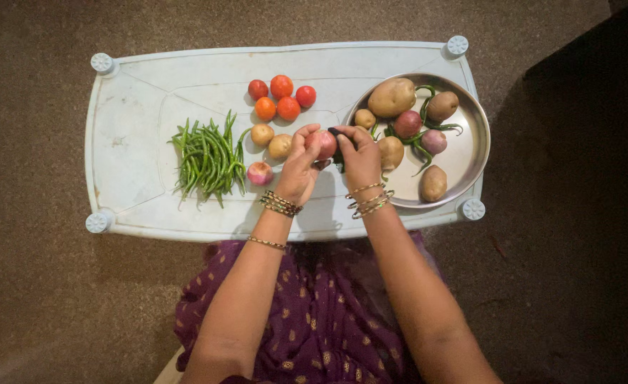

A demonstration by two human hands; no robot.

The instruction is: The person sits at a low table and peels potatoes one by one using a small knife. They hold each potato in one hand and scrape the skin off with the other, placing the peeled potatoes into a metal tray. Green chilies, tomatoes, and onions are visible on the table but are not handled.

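My left hand (300, 165) grips a pinkish-red onion (326, 144) above the middle of a pale plastic table (136, 135). My right hand (360, 158) is closed around a dark object (336, 133) pressed against the onion; what it is I cannot tell. Both wrists wear gold bangles. Just right of my hands is a round steel plate (467, 153) with potatoes (392, 97), onions (408, 124) and a few green chillies.
On the table lie a heap of green chillies (209, 156), several tomatoes (281, 96), two small potatoes (271, 141) and a small onion (259, 173). Brown floor surrounds the table. My lap in purple patterned cloth is below it.
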